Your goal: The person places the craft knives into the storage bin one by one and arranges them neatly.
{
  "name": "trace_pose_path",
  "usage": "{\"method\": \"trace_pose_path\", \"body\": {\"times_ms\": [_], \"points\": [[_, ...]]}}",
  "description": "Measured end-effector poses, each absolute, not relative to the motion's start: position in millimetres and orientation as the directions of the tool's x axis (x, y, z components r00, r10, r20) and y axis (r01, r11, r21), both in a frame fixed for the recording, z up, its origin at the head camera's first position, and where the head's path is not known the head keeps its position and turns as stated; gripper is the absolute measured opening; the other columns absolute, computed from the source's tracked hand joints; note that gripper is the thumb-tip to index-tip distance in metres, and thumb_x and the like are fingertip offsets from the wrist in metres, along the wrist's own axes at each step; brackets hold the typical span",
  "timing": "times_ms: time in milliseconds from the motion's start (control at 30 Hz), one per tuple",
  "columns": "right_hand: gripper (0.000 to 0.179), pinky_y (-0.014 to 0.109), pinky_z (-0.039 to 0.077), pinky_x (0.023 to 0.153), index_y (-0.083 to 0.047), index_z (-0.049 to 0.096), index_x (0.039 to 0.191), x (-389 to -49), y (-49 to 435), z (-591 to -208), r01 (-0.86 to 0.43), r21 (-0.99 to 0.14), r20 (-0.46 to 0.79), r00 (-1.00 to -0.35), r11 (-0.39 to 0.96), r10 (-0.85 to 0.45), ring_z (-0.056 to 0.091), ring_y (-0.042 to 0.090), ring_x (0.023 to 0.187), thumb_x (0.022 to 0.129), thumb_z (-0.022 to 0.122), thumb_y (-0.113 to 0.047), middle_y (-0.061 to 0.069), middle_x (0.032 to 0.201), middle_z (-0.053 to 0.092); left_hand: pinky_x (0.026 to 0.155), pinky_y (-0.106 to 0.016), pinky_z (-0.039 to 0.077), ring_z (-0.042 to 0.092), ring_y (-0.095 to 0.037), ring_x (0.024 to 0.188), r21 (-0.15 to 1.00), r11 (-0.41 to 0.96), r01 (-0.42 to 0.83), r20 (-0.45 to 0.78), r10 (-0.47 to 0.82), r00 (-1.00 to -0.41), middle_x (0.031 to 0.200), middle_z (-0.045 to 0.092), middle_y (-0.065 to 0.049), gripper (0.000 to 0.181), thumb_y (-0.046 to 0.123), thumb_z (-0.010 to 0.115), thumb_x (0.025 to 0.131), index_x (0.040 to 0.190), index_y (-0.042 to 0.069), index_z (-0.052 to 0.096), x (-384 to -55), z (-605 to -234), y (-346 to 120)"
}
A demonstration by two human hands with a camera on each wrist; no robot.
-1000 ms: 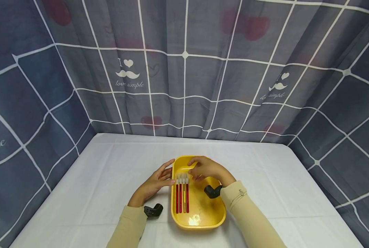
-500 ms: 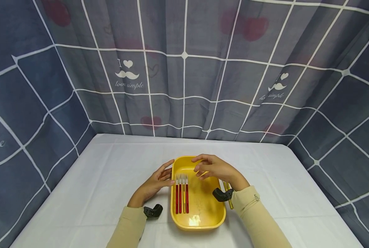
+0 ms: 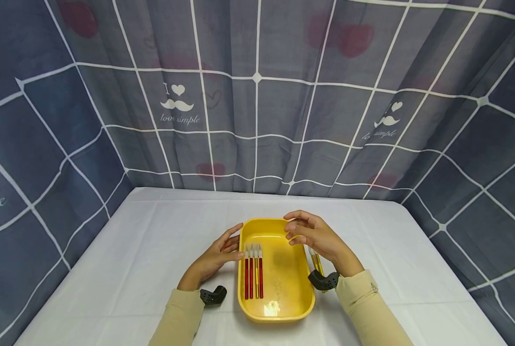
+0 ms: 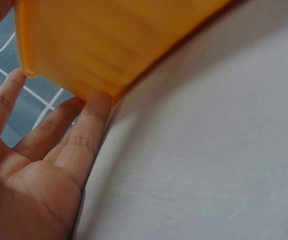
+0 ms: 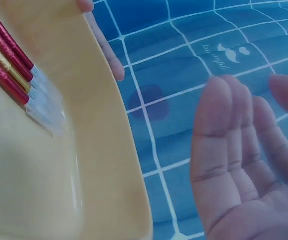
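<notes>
A yellow tray (image 3: 276,318) sits on the white table. Along its left side lie several slim craft knives (image 3: 257,278) side by side, with red or gold handles and clear caps at the far end. My left hand (image 3: 214,257) steadies the tray's left wall, fingers extended along the outside and the thumb at the rim; in the left wrist view, fingertips touch the outer wall. Above the tray's far right rim hovers my right hand (image 3: 315,238), fingers loosely bent and nothing in them. Gold-handled knives (image 3: 316,262) lie on the table right of the tray, partly hidden by the right wrist.
The white tablecloth (image 3: 175,226) extends around the tray on all sides. A dark grid-patterned curtain (image 3: 231,105) surrounds the back and both sides. Black wrist-worn devices (image 3: 214,294) sit on both wrists.
My right hand has moved right, from over the tray's inside to its right rim, its fingers opening slightly. The gold knives beside the tray have come into view. The left hand stays put.
</notes>
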State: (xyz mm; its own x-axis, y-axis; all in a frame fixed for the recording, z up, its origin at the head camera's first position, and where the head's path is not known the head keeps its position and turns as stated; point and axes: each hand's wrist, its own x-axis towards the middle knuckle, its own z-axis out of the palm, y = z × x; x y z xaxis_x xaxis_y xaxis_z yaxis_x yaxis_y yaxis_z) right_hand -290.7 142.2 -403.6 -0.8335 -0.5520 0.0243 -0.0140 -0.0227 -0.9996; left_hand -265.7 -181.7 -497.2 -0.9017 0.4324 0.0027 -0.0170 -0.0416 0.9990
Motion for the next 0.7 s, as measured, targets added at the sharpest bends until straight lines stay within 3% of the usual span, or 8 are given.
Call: {"method": "trace_pose_path", "body": {"times_ms": [467, 700], "points": [[0.025, 0.025, 0.060, 0.078, -0.017, 0.068, 0.122, -279.6, 168.8, -412.3, -0.175, -0.980, 0.197, -0.885, -0.090, -0.422, 0.069, 0.013, 0.089, 0.109, 0.057, 0.001, 0.001, 0.103, 0.069, 0.125, -0.054, 0.034, 0.037, -0.048, 0.155, 0.999, -0.033, -0.003, 0.012, 0.441, -0.897, 0.170, 0.032, -0.031, 0.091, 0.007, 0.073, 0.101, 0.174, 0.011, 0.020, -265.3, -498.2, -183.0], [0.025, 0.023, 0.059, 0.079, -0.015, 0.069, 0.121, -279.1, 176.0, -421.1, -0.182, -0.975, 0.217, -0.903, -0.128, -0.370, 0.068, 0.013, 0.089, 0.108, 0.057, 0.002, 0.002, 0.102, 0.069, 0.122, -0.048, 0.040, 0.039, -0.048, 0.154, 0.999, -0.036, -0.004, 0.012, 0.441, -0.897, 0.170, 0.032, -0.031, 0.090, 0.007, 0.073, 0.101, 0.174, 0.011, 0.021, -264.7, -497.3, -182.5]]}}
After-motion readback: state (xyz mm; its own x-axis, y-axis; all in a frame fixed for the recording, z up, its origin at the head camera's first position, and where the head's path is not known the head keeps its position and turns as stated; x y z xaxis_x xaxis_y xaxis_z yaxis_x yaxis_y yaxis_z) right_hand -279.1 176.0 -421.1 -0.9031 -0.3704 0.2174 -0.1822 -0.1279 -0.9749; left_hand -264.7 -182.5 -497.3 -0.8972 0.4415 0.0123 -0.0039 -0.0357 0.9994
